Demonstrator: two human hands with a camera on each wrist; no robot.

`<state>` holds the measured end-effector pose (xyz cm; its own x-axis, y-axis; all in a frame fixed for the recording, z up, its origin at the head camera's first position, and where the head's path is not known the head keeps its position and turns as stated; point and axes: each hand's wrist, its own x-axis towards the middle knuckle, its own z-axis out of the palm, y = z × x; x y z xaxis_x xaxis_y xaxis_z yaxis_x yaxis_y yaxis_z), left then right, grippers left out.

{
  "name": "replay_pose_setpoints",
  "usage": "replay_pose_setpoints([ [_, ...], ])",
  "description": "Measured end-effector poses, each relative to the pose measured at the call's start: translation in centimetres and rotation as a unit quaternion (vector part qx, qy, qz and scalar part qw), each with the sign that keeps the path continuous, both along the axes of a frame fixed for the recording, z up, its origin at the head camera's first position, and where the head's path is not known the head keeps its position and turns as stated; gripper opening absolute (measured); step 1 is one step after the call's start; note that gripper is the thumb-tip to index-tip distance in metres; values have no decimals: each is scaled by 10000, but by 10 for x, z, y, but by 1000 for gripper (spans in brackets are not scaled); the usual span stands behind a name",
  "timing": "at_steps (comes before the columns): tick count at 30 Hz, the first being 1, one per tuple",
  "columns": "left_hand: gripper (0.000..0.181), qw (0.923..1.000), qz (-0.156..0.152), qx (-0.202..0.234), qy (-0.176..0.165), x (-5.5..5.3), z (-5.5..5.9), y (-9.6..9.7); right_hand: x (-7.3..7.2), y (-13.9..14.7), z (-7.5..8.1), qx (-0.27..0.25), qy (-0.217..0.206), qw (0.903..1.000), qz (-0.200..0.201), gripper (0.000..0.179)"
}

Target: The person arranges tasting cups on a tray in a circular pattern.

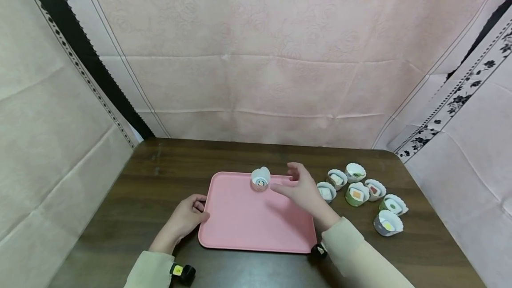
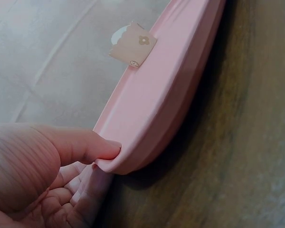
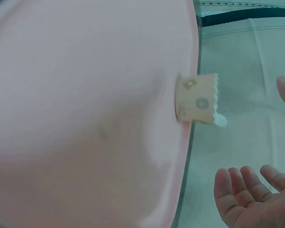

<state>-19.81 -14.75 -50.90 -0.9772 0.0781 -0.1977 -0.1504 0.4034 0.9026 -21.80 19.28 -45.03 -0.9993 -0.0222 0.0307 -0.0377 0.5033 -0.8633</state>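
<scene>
A pink rectangular tray [image 1: 252,223] lies on the table. My left hand [image 1: 185,219] pinches its left edge; in the left wrist view the thumb [image 2: 92,146] presses on top of the rim and fingers curl beneath. Near the tray's back edge stands a small paper baking cup [image 1: 261,178], upright, with a scalloped rim and flower prints. Something small and patterned shows inside it, too small to tell. Just right of this cup, above the tray, my right hand [image 1: 303,192] holds nothing, its thumb and fingers spread apart.
Several similar paper cups stand on the table right of the tray, among them a green cup [image 1: 357,194] and a grey cup [image 1: 388,223], with small coloured pieces inside. Pale cloth [image 1: 256,79] hangs behind the brown table [image 1: 172,163] and at both sides.
</scene>
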Motion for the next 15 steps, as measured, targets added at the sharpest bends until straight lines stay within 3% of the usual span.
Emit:
replay_pose_setpoints([
  [5,46,10000,-40,64,64,0,-1,0,13,20,6,46,-3,10000,-11,90],
  [15,46,10000,-31,58,42,0,-2,-1,32,54,6,636,233,9973,-289,93],
])
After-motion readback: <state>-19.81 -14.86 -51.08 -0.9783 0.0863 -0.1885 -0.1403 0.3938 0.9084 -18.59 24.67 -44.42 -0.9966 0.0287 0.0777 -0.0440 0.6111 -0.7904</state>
